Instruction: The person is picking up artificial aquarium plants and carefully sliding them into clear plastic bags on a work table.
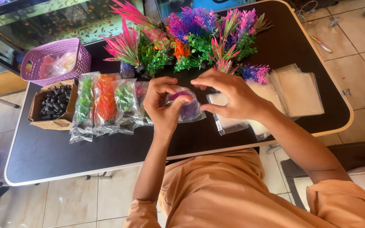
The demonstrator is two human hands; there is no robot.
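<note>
Both my hands hold a small clear plastic bag (189, 110) with a purple artificial plant inside, just above the black table (64, 152). My left hand (163, 103) pinches the bag's left side with thumb and fingers. My right hand (229, 95) grips the bag's right edge from above. Left of my hands lie three packed bags (104, 105) with green and orange plants. A heap of loose pink, purple, green and orange artificial plants (191, 38) lies beyond my hands.
Empty clear bags (296, 90) are stacked at the right, with more (229, 122) under my right wrist. An open cardboard box of black bases (55, 103) and a purple basket (55, 61) stand at the left. An aquarium (43, 21) is behind. Tiled floor surrounds the table.
</note>
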